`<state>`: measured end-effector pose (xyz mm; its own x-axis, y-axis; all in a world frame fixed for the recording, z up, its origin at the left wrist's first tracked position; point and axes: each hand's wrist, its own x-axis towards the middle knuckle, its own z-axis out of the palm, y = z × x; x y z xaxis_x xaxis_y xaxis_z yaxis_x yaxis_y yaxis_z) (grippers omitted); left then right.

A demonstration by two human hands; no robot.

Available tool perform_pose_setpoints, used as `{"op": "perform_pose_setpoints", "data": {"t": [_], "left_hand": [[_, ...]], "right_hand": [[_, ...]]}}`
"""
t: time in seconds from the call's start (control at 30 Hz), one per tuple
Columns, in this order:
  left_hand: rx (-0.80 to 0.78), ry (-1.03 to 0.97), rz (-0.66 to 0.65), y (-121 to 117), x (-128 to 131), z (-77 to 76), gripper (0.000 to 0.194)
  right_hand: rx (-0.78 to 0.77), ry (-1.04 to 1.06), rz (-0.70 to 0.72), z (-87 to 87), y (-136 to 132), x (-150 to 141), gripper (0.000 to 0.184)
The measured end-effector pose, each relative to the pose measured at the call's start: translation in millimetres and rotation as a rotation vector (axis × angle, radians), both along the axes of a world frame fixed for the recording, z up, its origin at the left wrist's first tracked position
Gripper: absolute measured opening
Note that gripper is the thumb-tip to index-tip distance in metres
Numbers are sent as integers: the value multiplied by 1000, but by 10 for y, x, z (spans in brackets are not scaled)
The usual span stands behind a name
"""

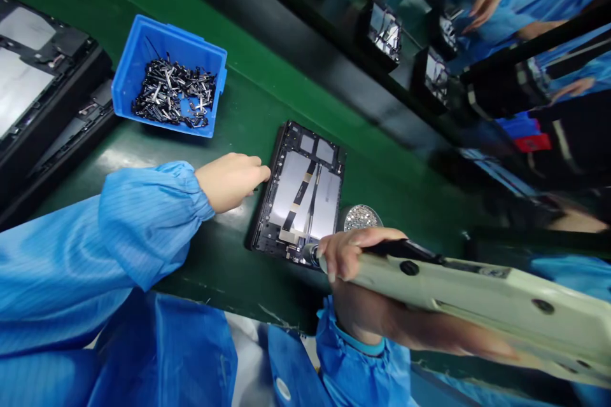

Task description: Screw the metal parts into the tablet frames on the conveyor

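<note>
An open tablet (327, 200) lies on the green bench, showing its silver battery, a black flex cable and dark frame. At its left edge is my left hand (231, 181), fingers curled, a fingertip at the frame. What those fingers pinch, if anything, is hidden. My right hand (344, 251) is wrapped round the front of a pale electric screwdriver (453, 289). Its tip is down at the lower right edge of the tablet, beside the cable connector. A round tin of small screws (361, 217) stands just right of the tablet.
A blue bin (217, 86) of small black and metallic parts stands at the upper left. Stacks of similar devices (57, 114) lie at the far left. Across a dark ledge (296, 25), co-workers' hands (487, 3) and more devices (384, 35) show.
</note>
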<state>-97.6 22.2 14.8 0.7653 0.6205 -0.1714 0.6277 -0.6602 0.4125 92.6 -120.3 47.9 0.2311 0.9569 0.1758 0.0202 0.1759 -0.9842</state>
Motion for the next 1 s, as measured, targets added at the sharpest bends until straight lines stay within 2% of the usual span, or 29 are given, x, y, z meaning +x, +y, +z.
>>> {"op": "perform_pose_setpoints", "data": {"t": [0.1,0.2,0.33,0.57,0.67,0.77,0.87,1.0], "left_hand": [[-100,-5,93,49,-19,32,32],[-185,-8,176,108,-46,49,24],[-201,25,148,164,-100,47,11],[-149,80,105,146,-90,39,1],[-132,76,95,159,-109,14,11],[-114,-12,145,153,-137,38,14],[-137,-240,214,59,-80,144,12],[-171,-515,99,-175,175,246,14]], "right_hand": [[1,33,-25,6,5,14,73],[12,38,4,41,-33,81,67],[42,81,70,61,-104,167,58],[81,219,76,-44,-57,117,90],[97,235,69,-38,-58,113,91],[93,232,54,-11,-58,101,87],[86,267,49,13,-23,76,81],[106,287,53,28,38,57,79]]}}
